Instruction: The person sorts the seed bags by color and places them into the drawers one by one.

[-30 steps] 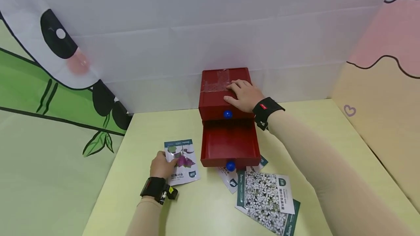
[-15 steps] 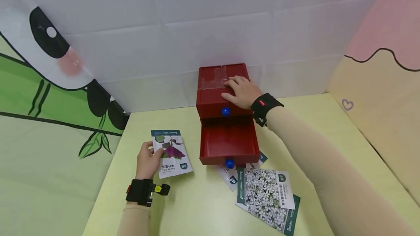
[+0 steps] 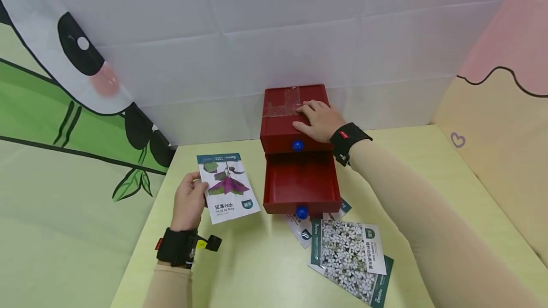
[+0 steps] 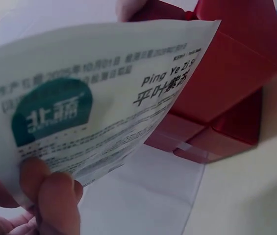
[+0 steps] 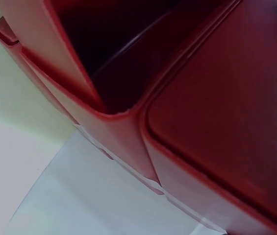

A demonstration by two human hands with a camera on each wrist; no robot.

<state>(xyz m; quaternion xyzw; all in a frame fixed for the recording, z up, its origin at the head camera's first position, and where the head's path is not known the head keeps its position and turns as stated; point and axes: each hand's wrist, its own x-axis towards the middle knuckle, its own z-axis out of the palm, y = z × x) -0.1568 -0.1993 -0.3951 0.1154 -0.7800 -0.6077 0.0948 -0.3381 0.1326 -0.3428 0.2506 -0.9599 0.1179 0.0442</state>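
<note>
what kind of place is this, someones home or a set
Most likely a staged recording booth, not a home: cartoon panda backdrop panels wall in a pale green table bearing only a red drawer box and seed packets.

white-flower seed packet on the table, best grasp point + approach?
Pinch the near right corner of the white-flower packet, coming from the table's front right. It lies flat on another packet, so that free edge can be lifted; its far end crowds the open drawer and its blue knob.
</note>
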